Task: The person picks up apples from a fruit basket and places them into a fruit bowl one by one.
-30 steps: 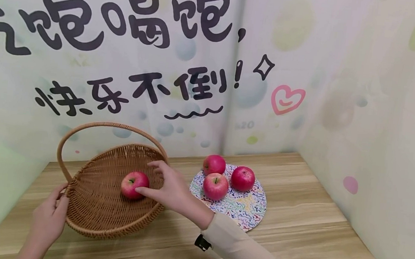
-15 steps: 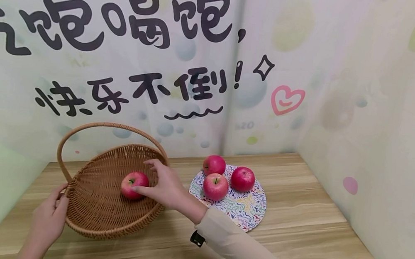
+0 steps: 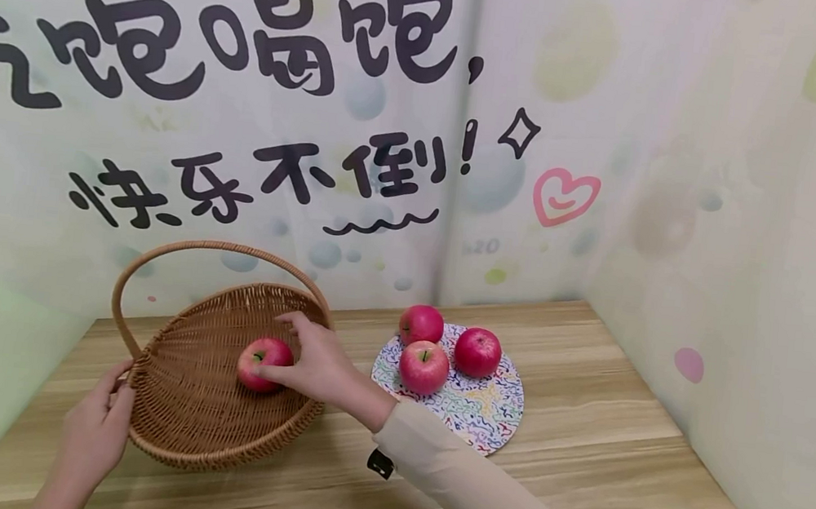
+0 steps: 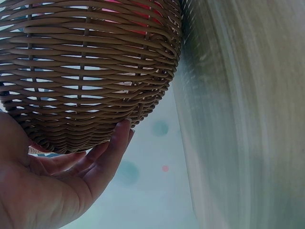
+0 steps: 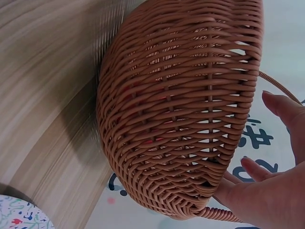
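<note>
A brown wicker basket (image 3: 193,422) with a tall arched handle stands on the left of the table. One red apple (image 3: 261,359) lies inside it, showing faintly through the weave in the right wrist view. My left hand (image 3: 97,421) grips the basket's left end by the rim; from below, the left wrist view has its fingers (image 4: 112,155) curled against the wicker. Over the basket's right side hovers my right hand (image 3: 323,365), thumb and fingers spread apart. Its thumb overlaps the apple in the head view, but the right wrist view puts the hand (image 5: 267,193) up at rim height.
Right of the basket, a round mat (image 3: 452,406) with a colourful squiggle pattern bears three red apples (image 3: 424,367). The wooden table (image 3: 579,468) meets printed walls (image 3: 378,260) at the back and sides. The handle (image 3: 220,245) arches over the basket's back part.
My right hand and sleeve have shifted slightly to the left over the basket. The apple in the basket, the left hand and the apples on the mat have stayed put.
</note>
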The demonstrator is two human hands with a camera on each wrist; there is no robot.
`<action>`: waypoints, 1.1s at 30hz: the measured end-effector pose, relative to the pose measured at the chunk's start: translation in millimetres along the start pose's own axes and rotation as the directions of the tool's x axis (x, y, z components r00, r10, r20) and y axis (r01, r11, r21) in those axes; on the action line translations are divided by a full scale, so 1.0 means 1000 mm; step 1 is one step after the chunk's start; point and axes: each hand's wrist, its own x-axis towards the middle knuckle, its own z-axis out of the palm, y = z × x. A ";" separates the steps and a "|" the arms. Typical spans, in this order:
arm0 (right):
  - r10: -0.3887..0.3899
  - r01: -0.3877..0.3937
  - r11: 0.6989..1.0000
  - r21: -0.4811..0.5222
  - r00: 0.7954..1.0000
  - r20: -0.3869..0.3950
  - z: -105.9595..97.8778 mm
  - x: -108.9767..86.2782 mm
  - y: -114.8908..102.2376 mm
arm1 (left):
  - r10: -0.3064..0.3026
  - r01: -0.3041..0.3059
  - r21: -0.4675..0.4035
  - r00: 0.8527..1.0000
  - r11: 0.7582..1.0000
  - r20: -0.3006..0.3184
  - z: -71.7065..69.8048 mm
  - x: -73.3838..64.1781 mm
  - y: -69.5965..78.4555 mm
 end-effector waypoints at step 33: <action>0.034 -0.025 0.993 -0.113 0.996 0.083 0.014 0.029 0.004 | -0.020 0.020 -0.001 1.000 1.000 0.003 0.001 0.000 0.002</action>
